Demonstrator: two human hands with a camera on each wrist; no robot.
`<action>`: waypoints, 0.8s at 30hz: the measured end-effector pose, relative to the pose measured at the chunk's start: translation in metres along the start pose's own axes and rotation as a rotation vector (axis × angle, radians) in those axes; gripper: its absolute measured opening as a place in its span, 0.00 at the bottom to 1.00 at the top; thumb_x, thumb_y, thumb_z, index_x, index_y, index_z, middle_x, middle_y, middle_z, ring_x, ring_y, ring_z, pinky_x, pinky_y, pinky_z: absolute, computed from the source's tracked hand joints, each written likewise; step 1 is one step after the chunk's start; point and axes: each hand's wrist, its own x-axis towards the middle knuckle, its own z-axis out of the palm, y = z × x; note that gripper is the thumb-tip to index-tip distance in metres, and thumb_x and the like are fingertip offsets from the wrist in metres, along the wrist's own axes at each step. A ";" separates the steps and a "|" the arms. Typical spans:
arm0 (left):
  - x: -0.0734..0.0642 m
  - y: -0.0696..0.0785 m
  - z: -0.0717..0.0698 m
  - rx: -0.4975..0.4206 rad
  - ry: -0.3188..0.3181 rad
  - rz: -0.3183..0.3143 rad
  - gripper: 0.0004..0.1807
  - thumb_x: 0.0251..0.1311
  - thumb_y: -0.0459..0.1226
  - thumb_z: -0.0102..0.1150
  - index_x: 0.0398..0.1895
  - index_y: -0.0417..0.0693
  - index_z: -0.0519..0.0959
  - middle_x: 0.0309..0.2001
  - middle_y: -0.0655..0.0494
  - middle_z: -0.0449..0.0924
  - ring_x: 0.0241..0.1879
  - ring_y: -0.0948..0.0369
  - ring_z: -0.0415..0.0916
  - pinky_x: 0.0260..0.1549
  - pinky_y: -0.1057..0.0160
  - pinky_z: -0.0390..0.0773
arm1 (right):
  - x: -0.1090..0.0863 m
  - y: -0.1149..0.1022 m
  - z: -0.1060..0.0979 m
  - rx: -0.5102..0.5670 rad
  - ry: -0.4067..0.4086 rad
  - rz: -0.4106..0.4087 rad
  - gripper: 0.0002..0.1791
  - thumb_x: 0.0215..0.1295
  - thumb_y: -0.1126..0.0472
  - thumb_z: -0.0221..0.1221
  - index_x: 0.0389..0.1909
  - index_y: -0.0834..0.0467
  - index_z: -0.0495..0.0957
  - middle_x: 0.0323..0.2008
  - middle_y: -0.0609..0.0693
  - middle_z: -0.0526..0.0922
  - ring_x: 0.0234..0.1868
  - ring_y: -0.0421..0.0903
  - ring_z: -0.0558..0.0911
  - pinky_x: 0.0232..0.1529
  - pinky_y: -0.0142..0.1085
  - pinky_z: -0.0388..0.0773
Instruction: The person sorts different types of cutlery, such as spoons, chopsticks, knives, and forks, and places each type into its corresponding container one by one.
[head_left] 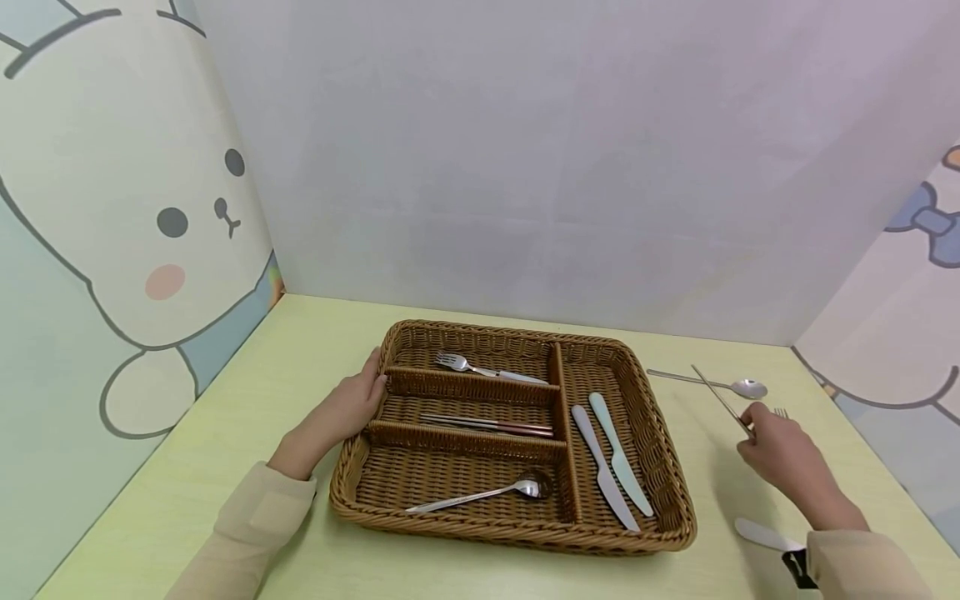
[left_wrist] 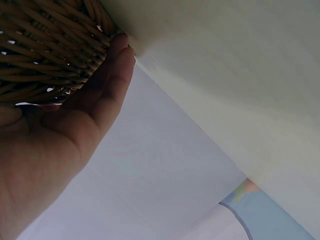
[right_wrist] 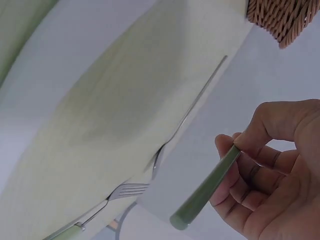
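My left hand [head_left: 348, 404] holds the left rim of a brown wicker cutlery basket [head_left: 450, 537], the thumb at the rim. In the left wrist view its fingers [left_wrist: 112, 90] lie along the basket's outer wall. To the right of the basket, my right hand [head_left: 787, 454] pinches a green-handled chopstick [right_wrist: 207, 187] above the table; its slim metal end points toward the back wall. Behind this hand a metal spoon [head_left: 748, 388] lies on the table, with a green-handled fork [right_wrist: 127, 190] close by, mostly hidden by the hand in the head view.
Divided compartments hold a fork [head_left: 453, 361], red-ended chopsticks [head_left: 525, 429], a spoon [head_left: 528, 486], a lilac knife [head_left: 603, 475] and a mint knife [head_left: 622, 458]. A pale-handled utensil [head_left: 765, 533] lies near the right sleeve. Walls enclose the table [head_left: 300, 333] at the back and sides.
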 end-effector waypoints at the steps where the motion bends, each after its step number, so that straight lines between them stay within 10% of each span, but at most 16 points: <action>1: 0.000 0.000 0.000 -0.003 0.000 -0.001 0.31 0.72 0.38 0.30 0.69 0.28 0.37 0.15 0.53 0.65 0.10 0.62 0.60 0.29 0.58 0.71 | 0.001 -0.004 -0.001 0.001 0.006 -0.008 0.15 0.44 0.72 0.50 0.37 0.71 0.69 0.18 0.48 0.70 0.19 0.43 0.64 0.20 0.36 0.59; 24: 0.001 -0.001 0.000 -0.009 -0.007 0.003 0.31 0.72 0.38 0.30 0.69 0.29 0.35 0.13 0.54 0.64 0.09 0.63 0.55 0.25 0.61 0.69 | 0.013 -0.092 -0.013 -0.034 0.213 -0.187 0.14 0.44 0.73 0.49 0.35 0.64 0.74 0.19 0.48 0.71 0.27 0.50 0.70 0.18 0.36 0.61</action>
